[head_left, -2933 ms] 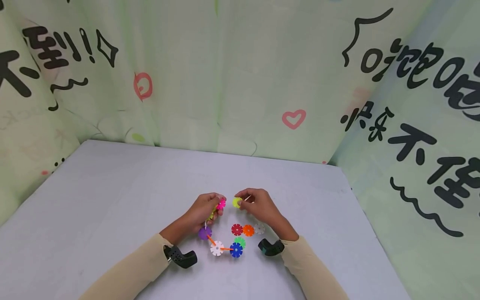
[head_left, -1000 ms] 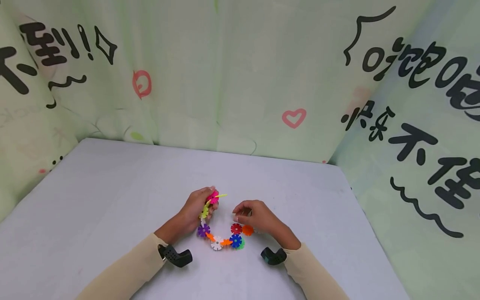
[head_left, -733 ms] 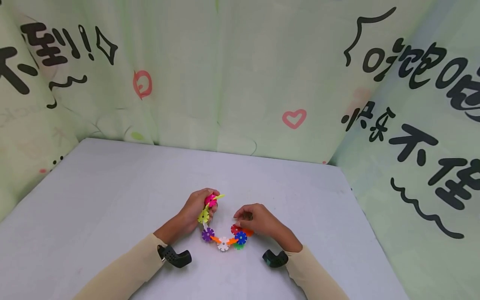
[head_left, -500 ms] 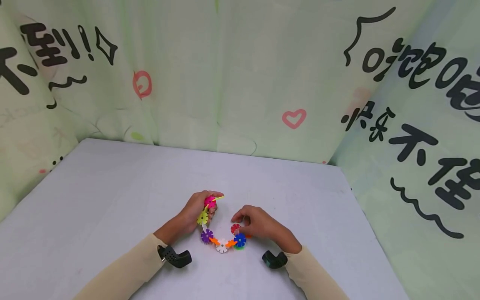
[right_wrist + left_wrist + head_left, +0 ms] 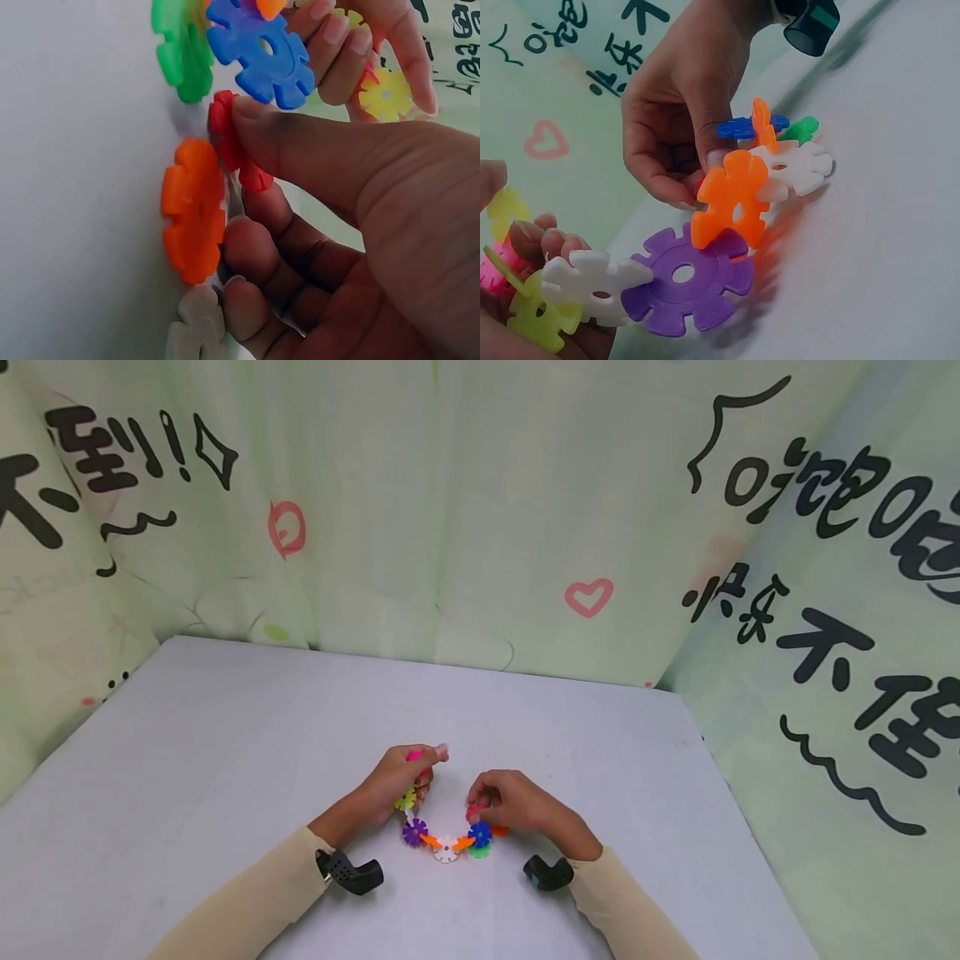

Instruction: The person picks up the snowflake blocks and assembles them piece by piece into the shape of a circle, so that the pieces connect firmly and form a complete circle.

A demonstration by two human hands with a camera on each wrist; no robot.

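Note:
My left hand (image 5: 401,775) grips one end of a curved chain of slotted snowflake discs, at the pink disc (image 5: 498,266). A yellow disc (image 5: 386,94) is joined past the pink one, near the left thumb. Along the chain come another yellow disc (image 5: 544,316), a white one, a purple disc (image 5: 682,292), an orange disc (image 5: 727,187), a second white disc (image 5: 810,169), another orange and a blue disc (image 5: 259,56). My right hand (image 5: 521,803) pinches a red disc (image 5: 221,124) between thumb and fingers, just beside the blue end.
A green disc (image 5: 180,49) lies next to the blue one. Under the right fingers are a loose orange disc (image 5: 193,214) and a whitish disc (image 5: 195,326). The white table (image 5: 285,718) backs onto a printed curtain (image 5: 450,510).
The yellow disc that my right hand held has been joined to the pink disc. My right hand has moved nearer and taken hold of the red disc. The left thumb now covers the chain's end.

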